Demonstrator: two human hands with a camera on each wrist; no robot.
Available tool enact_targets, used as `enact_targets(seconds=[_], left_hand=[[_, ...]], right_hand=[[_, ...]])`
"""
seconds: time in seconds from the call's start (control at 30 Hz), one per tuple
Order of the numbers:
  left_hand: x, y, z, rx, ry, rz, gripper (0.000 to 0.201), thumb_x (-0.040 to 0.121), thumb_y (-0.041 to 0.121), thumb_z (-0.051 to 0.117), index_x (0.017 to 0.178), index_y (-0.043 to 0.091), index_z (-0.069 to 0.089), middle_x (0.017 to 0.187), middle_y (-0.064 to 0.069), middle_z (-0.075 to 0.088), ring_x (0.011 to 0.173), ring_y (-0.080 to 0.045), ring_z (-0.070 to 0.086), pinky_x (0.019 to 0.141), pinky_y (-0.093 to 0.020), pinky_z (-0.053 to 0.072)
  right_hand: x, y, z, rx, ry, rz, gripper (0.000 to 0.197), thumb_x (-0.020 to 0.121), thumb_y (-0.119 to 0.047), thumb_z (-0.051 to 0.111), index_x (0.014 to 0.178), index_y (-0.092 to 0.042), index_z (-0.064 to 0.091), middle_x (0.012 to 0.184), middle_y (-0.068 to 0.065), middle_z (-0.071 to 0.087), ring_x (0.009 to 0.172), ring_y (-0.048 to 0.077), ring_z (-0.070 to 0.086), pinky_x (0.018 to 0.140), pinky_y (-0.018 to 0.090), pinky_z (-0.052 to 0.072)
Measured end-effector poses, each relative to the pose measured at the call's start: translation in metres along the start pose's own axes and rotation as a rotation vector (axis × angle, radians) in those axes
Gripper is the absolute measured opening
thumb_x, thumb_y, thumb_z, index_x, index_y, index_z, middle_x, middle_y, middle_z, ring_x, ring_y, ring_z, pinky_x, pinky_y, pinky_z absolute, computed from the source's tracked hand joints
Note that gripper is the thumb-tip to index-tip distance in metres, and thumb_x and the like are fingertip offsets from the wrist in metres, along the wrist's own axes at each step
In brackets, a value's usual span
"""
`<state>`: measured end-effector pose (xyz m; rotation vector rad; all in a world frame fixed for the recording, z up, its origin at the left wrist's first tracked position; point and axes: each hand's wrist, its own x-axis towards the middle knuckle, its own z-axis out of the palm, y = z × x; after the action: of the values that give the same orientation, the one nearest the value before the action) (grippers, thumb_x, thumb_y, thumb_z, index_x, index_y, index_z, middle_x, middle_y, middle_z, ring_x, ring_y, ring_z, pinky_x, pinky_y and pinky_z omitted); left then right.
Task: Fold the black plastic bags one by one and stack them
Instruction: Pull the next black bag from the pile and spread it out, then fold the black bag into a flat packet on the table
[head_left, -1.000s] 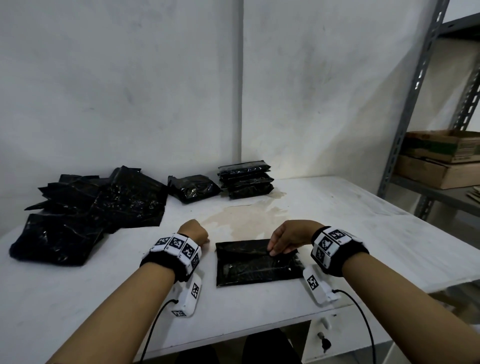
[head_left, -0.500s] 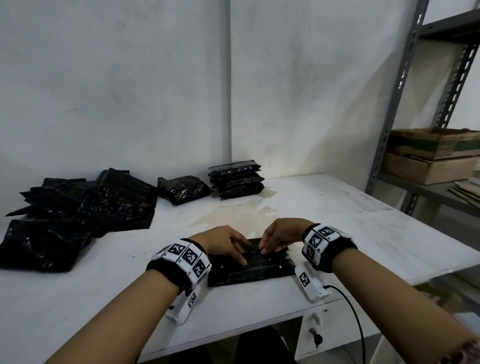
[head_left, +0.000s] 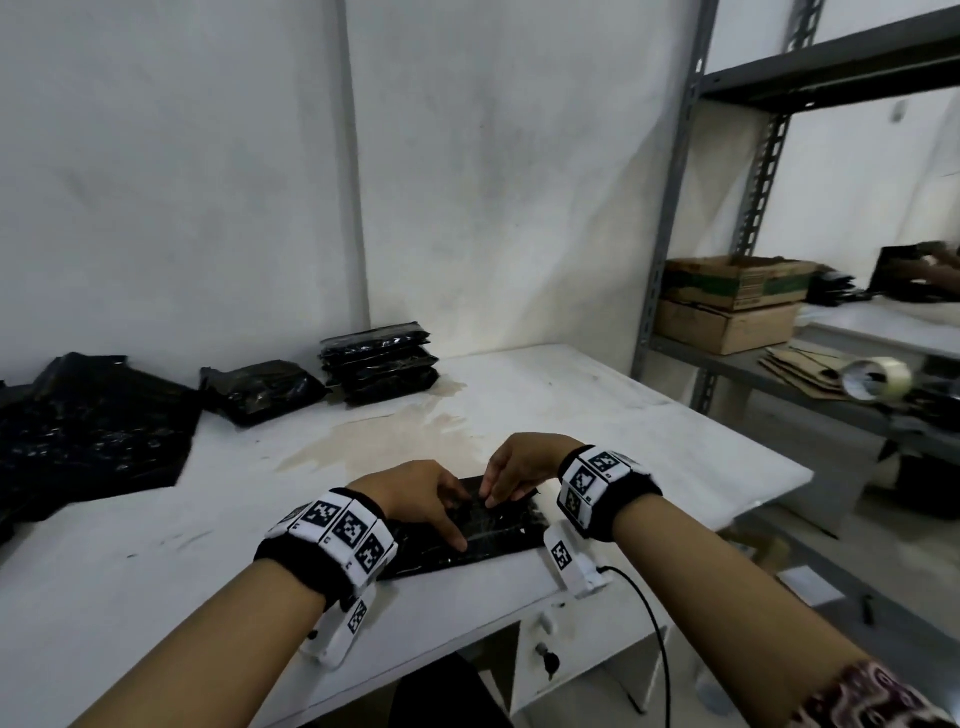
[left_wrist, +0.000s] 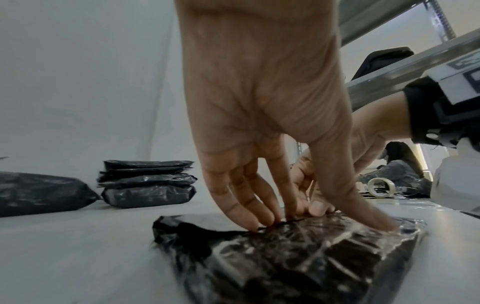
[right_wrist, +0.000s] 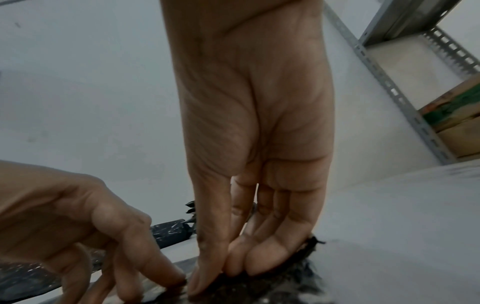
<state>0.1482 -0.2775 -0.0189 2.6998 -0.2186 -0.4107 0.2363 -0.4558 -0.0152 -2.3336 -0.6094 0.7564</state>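
Since a second ago the left hand (head_left: 415, 499) has come over from the bare table onto the folded bag (head_left: 483, 535), joining the right hand (head_left: 519, 467). The bag lies at the table's (head_left: 649, 447) near edge; left fingers press flat, right fingertips pinch its far edge. It looks light, limp and slick, likely to spring open, so hold at the fold. The stack (head_left: 379, 364) waits at eleven o'clock. Hands hide the crease.

two hands (head_left: 415, 493), two cardboard boxes (head_left: 727, 306), one tape roll (head_left: 875, 379)
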Motion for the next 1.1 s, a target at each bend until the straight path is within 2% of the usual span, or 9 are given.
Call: enact_targets(seconds=[0.23, 0.4, 0.53, 0.6, 0.7, 0.77, 0.87, 1.0, 1.1], left_hand=[[0.024, 0.046, 0.012, 0.054, 0.011, 0.045, 0.069, 0.060, 0.033, 0.088, 0.123, 0.023, 0.062, 0.118, 0.004, 0.063, 0.108, -0.014, 0.057, 0.097, -0.033, 0.048], [0.035, 0.067, 0.018, 0.082, 0.006, 0.077, 0.070, 0.065, 0.027, 0.087, 0.128, 0.020, 0.058, 0.127, 0.001, 0.058, 0.117, -0.018, 0.053, 0.098, -0.031, 0.045], [0.040, 0.079, 0.021, 0.099, 0.007, 0.086, 0.068, 0.068, 0.020, 0.085, 0.130, 0.017, 0.056, 0.130, -0.001, 0.057, 0.120, -0.019, 0.051, 0.096, -0.027, 0.043], [0.041, 0.082, 0.020, 0.101, 0.003, 0.076, 0.067, 0.068, 0.018, 0.085, 0.129, 0.017, 0.057, 0.129, -0.001, 0.057, 0.119, -0.019, 0.051, 0.095, -0.027, 0.042], [0.041, 0.085, 0.020, 0.103, -0.005, 0.054, 0.065, 0.068, 0.018, 0.085, 0.127, 0.018, 0.057, 0.129, 0.000, 0.056, 0.119, -0.019, 0.050, 0.092, -0.027, 0.041], [0.041, 0.085, 0.020, 0.105, -0.004, 0.046, 0.064, 0.069, 0.017, 0.084, 0.127, 0.019, 0.057, 0.129, -0.001, 0.055, 0.119, -0.020, 0.050, 0.091, -0.027, 0.041], [0.041, 0.083, 0.020, 0.086, -0.002, 0.040, 0.063, 0.069, 0.017, 0.084, 0.126, 0.019, 0.057, 0.130, -0.001, 0.054, 0.120, -0.020, 0.049, 0.093, -0.028, 0.042], [0.040, 0.082, 0.022, 0.077, -0.003, 0.046, 0.064, 0.070, 0.019, 0.084, 0.127, 0.020, 0.057, 0.132, 0.000, 0.053, 0.121, -0.020, 0.049, 0.095, -0.029, 0.042], [0.040, 0.080, 0.023, 0.072, -0.005, 0.047, 0.065, 0.069, 0.021, 0.085, 0.128, 0.021, 0.056, 0.132, 0.000, 0.054, 0.122, -0.020, 0.049, 0.097, -0.030, 0.042]], right_hand=[[-0.035, 0.043, -0.024, 0.057, 0.127, -0.054, 0.011, 0.086, -0.004, 0.067, 0.089, -0.014, 0.072, 0.089, 0.005, 0.070, 0.073, 0.005, 0.065, 0.066, 0.015, 0.053], [-0.074, 0.091, -0.055, 0.126, 0.639, 0.014, 0.008, 0.085, -0.018, 0.072, 0.089, -0.011, 0.073, 0.077, 0.002, 0.069, 0.060, 0.009, 0.060, 0.050, 0.014, 0.045], [-0.110, 0.139, -0.067, 0.114, 1.110, 0.196, 0.020, 0.085, -0.024, 0.067, 0.067, -0.017, 0.063, 0.077, 0.005, 0.067, 0.079, 0.024, 0.061, 0.068, 0.025, 0.043], [-0.124, 0.155, -0.065, 0.131, 1.116, 0.330, 0.031, 0.086, -0.028, 0.064, 0.059, -0.015, 0.055, 0.065, 0.006, 0.059, 0.077, 0.030, 0.059, 0.062, 0.028, 0.038], [-0.137, 0.171, -0.057, 0.161, 0.986, 0.500, 0.046, 0.086, -0.046, 0.064, 0.098, -0.001, 0.068, 0.099, 0.017, 0.067, 0.101, 0.035, 0.063, 0.078, 0.033, 0.045], [-0.139, 0.176, -0.052, 0.181, 0.964, 0.546, 0.049, 0.085, -0.050, 0.064, 0.099, -0.003, 0.067, 0.101, 0.018, 0.068, 0.096, 0.032, 0.065, 0.077, 0.033, 0.050], [-0.134, 0.174, -0.048, 0.321, 0.913, 0.532, 0.041, 0.086, -0.039, 0.069, 0.091, 0.001, 0.066, 0.076, 0.014, 0.069, 0.065, 0.023, 0.066, 0.055, 0.027, 0.054], [-0.128, 0.173, -0.049, 0.407, 0.913, 0.511, 0.029, 0.081, -0.018, 0.075, 0.090, 0.008, 0.065, 0.071, 0.018, 0.070, 0.067, 0.029, 0.070, 0.070, 0.039, 0.061], [-0.130, 0.173, -0.046, 0.333, 0.931, 0.527, 0.031, 0.080, -0.020, 0.076, 0.093, 0.006, 0.066, 0.078, 0.016, 0.068, 0.072, 0.028, 0.069, 0.066, 0.033, 0.058]])
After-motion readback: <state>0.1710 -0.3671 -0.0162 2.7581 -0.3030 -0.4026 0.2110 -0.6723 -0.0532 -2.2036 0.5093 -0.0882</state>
